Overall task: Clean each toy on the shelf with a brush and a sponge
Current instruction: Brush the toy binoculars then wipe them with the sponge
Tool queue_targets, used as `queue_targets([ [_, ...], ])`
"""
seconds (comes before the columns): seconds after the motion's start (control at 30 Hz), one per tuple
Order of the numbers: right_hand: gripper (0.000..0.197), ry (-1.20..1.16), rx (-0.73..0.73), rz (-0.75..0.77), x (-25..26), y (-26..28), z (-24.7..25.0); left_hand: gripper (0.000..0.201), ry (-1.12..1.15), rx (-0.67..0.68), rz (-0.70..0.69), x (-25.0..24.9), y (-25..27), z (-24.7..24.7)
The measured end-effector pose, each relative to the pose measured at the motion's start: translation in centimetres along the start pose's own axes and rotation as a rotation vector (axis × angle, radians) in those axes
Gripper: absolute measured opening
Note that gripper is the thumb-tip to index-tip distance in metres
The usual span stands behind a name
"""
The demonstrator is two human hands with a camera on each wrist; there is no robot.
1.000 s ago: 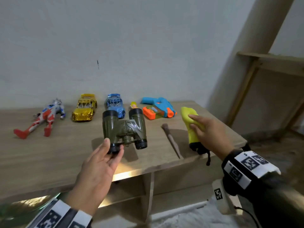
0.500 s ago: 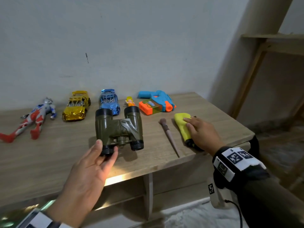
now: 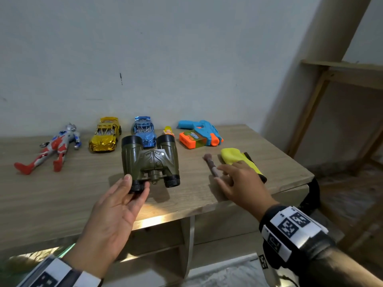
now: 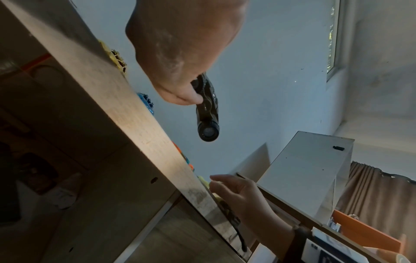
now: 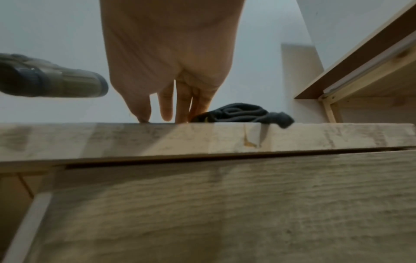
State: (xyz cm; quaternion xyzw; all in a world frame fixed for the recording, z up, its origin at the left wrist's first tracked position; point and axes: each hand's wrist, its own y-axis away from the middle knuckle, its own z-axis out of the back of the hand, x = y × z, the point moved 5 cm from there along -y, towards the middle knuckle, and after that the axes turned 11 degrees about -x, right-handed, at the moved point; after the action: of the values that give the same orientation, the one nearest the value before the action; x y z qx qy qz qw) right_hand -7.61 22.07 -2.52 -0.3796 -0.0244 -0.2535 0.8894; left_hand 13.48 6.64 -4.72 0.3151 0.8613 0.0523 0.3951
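Observation:
Olive-green toy binoculars hang just above the wooden shelf top; my left hand pinches their left eyepiece between thumb and fingers. The left wrist view shows the same binoculars end on. A brown brush lies on the shelf to their right. My right hand is spread over the brush's handle, fingers straight and fingertips down at the shelf top, gripping nothing. Just beyond that hand lies the yellow sponge with its black strap.
Along the wall lie a red and blue action figure, a gold car, a blue car, a small yellow figure and a blue and orange toy gun. A wooden frame stands to the right.
My right hand lowered the yellow sponge onto the shelf, let it go and moved left onto the brush. The left hand kept hold of the binoculars.

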Motion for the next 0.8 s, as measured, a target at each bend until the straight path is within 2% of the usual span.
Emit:
queue_targets([
  [0.1, 0.033, -0.022, 0.058, -0.022, 0.9, 0.7, -0.5, 0.008, 0.001, 0.018, -0.023, -0.7, 0.5, 0.2],
  [0.23, 0.031, -0.031, 0.116, -0.047, 1.8, 0.6, -1.0, 0.012, -0.005, 0.024, -0.046, -2.0, 1.0, 1.0],
  [0.33, 0.023, -0.14, 0.152, -0.082, 3.0, 0.3, -0.8, 0.015, -0.005, 0.029, -0.064, -3.2, 1.5, 1.9],
  [0.5, 0.013, -0.439, 0.037, -0.285, 5.3, -1.2, 0.8, 0.03, 0.001, 0.029, -0.105, -5.4, 2.3, 3.6],
  [0.57, 0.009, -0.523, -0.015, -0.301, 6.9, -2.1, 1.4, 0.035, 0.014, 0.031, -0.119, -6.5, 2.7, 4.3],
  [0.7, 0.013, -0.678, -0.042, -0.291, 10.7, -3.9, 2.0, 0.019, 0.021, 0.045, -0.169, -8.8, 3.6, 5.3],
  [0.8, 0.014, -0.817, -0.064, -0.303, 14.1, -5.5, 2.3, 0.028, 0.046, 0.049, -0.231, -10.7, 3.9, 6.0],
])
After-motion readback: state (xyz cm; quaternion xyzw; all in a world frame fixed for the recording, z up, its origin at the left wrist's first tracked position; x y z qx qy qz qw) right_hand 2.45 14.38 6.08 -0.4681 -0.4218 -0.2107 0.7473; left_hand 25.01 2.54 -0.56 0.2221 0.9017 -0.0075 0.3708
